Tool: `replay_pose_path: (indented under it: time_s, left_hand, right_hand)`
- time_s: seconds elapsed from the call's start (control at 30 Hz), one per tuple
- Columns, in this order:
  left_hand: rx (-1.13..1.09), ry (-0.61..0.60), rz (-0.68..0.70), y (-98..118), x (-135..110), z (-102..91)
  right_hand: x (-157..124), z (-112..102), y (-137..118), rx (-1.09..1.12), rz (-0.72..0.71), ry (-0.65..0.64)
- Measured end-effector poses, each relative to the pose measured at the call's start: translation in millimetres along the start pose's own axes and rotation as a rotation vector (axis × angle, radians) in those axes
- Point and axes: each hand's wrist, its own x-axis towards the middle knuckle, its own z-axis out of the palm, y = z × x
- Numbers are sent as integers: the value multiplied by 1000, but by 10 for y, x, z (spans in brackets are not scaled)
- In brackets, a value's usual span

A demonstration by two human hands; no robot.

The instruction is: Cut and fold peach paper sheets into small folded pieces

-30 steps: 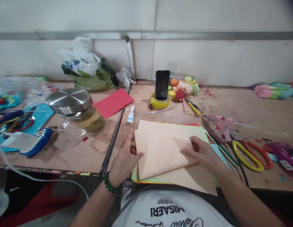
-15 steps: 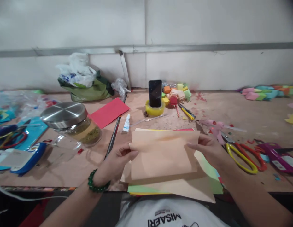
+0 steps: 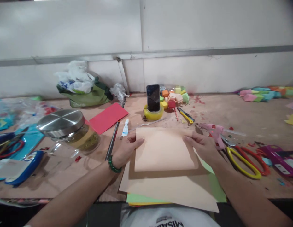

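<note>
Fingers (image 3: 138, 143) of the left hand (image 3: 125, 149) and right hand (image 3: 205, 148) clamped on the left and right edges of a peach sheet (image 3: 164, 153), which spans between them and extends nearward, over a paper stack (image 3: 172, 187) on the bench (image 3: 231, 110).

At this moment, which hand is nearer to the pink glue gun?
The right. The right hand holds the right edge of the peach sheet, just left of the pink glue gun; the left hand holds the sheet's left edge, farther away across the paper.
</note>
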Motion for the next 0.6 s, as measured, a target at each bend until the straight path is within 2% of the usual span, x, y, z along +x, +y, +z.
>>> replay_pose_path:
  time_s: [0.07,0.2,0.33,0.6]
  left_hand:
    - [2,18,-5,-61,1,-30]
    - [37,47,-55,-163,-6,-88]
    - [-21,78,-51,-145,3,-64]
    - [9,133,-96,-101,-38,-89]
  right_hand:
    - [3,17,8,13,8,-4]
    - [-3,59,-23,186,116,-16]
    - [-11,75,-65,268,212,-36]
    - [-11,106,-144,349,155,58]
